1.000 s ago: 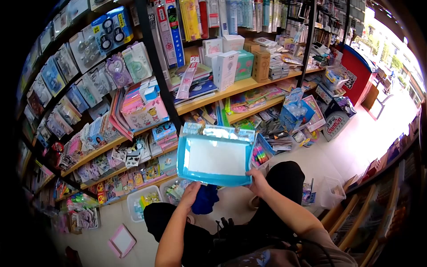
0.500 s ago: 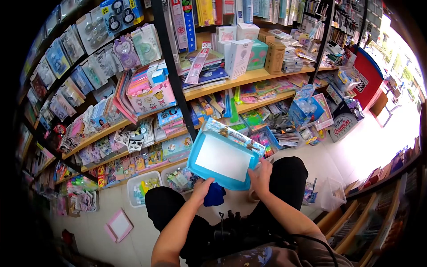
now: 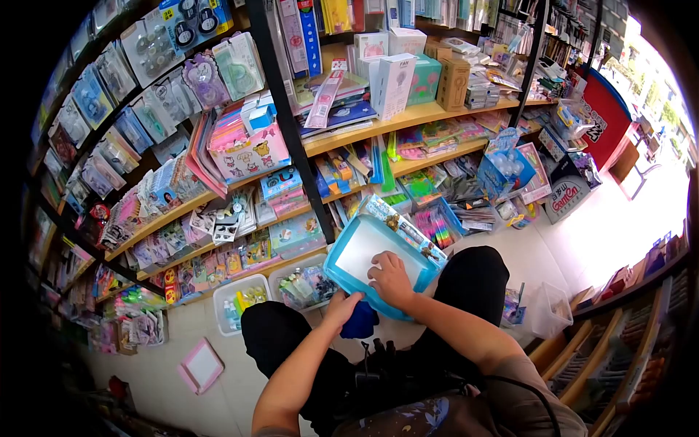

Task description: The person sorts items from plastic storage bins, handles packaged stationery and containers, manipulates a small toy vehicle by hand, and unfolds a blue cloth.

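Observation:
A shallow light-blue box (image 3: 349, 251) with a white inside bottom is tilted above my knees; a printed flap (image 3: 400, 227) stands along its far edge. My left hand (image 3: 341, 309) grips the near left corner of the box, with a dark blue cloth (image 3: 360, 320) hanging just beside it. My right hand (image 3: 392, 280) is inside the box, fingers apart and bent over the white bottom, holding nothing that I can see.
Ahead stand shelves (image 3: 422, 113) packed with stationery and boxes. Clear bins (image 3: 227, 329) of small goods sit on the floor left of my knees. A pink tray (image 3: 202, 366) lies lower left, and an empty clear bin (image 3: 547, 312) stands at right.
My right hand has let go of the box's right edge and moved left into the box. The box has turned clockwise and shifted slightly right, still in my left hand.

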A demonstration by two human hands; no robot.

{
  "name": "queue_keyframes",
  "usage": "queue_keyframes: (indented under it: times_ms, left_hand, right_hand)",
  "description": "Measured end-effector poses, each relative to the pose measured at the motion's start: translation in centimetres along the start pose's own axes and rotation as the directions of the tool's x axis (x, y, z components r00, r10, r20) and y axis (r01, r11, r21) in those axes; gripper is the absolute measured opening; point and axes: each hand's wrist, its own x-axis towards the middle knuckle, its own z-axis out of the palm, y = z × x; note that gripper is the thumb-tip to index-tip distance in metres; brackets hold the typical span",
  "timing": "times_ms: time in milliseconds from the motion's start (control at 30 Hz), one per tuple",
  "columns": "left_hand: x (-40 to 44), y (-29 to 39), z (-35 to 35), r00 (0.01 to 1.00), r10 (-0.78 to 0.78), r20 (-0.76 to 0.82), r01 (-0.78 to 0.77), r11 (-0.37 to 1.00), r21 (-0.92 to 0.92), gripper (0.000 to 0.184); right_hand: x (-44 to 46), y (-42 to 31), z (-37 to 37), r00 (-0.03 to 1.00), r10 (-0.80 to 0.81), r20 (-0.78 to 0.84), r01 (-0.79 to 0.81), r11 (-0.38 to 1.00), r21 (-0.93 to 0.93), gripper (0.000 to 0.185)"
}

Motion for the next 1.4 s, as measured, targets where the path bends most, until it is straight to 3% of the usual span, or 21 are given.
queue_keyframes:
  times_ms: [233, 333, 433, 567, 633, 767, 833, 900, 1033, 1233, 1400]
  left_hand:
    - [0.2, 0.5, 0.0, 0.998, 0.049, -0.033, -0.049, 0.999, -0.010, 0.035]
    - [-0.3, 1.4, -0.1, 1.000, -0.026, -0.015, 0.026, 0.999, -0.037, 0.043]
    - [0.1, 0.9, -0.2, 0.999, -0.041, -0.034, 0.038, 0.996, -0.086, 0.038]
    - [0.1, 1.2, -0.3, 0.997, -0.068, -0.036, 0.064, 0.992, -0.112, 0.040]
    - [0.1, 1.3, -0.2, 0.998, -0.049, -0.035, 0.044, 0.991, -0.127, 0.042]
    - [1.1, 0.0, -0.3, 0.998, -0.043, -0.054, 0.034, 0.987, -0.156, 0.043]
    - [0.4, 1.1, 0.1, 0.998, -0.060, -0.034, 0.053, 0.980, -0.191, 0.043]
    - [0.3, 1.8, 0.5, 0.998, -0.054, -0.012, 0.051, 0.977, -0.206, 0.043]
    - [0.1, 2.2, 0.9, 0.995, -0.093, -0.023, 0.087, 0.979, -0.184, 0.044]
    - [0.4, 1.8, 1.0, 0.997, -0.060, -0.047, 0.048, 0.971, -0.233, 0.042]
    - [0.4, 1.8, 1.0, 0.998, -0.042, -0.041, 0.032, 0.977, -0.210, 0.038]
  right_hand:
    - [0.4, 0.4, 0.5, 0.999, 0.030, -0.016, -0.029, 0.998, 0.061, 0.008]
    - [0.8, 1.0, -0.9, 0.996, 0.062, -0.057, -0.052, 0.986, 0.159, 0.010]
    - [1.1, 1.7, -3.8, 0.986, 0.133, -0.101, -0.104, 0.962, 0.252, 0.011]
    - [0.5, 4.7, -8.0, 0.953, 0.273, -0.132, -0.211, 0.911, 0.355, 0.008]
    - [0.0, 5.4, -10.9, 0.881, 0.450, -0.148, -0.335, 0.812, 0.478, 0.004]
    - [-2.3, 8.4, -14.9, 0.804, 0.584, -0.109, -0.468, 0.736, 0.488, 0.006]
    - [-3.1, 8.2, -14.8, 0.856, 0.505, -0.113, -0.413, 0.798, 0.440, 0.007]
    - [-3.4, 6.9, -13.6, 0.887, 0.460, 0.036, -0.437, 0.812, 0.386, 0.010]
    - [-2.9, 5.1, -7.9, 0.924, 0.366, 0.109, -0.381, 0.878, 0.289, 0.017]
    - [-1.2, 4.2, -0.7, 0.959, 0.281, -0.042, -0.267, 0.942, 0.205, 0.021]
    - [-0.3, 3.9, 0.6, 0.960, 0.277, -0.035, -0.270, 0.954, 0.132, 0.017]
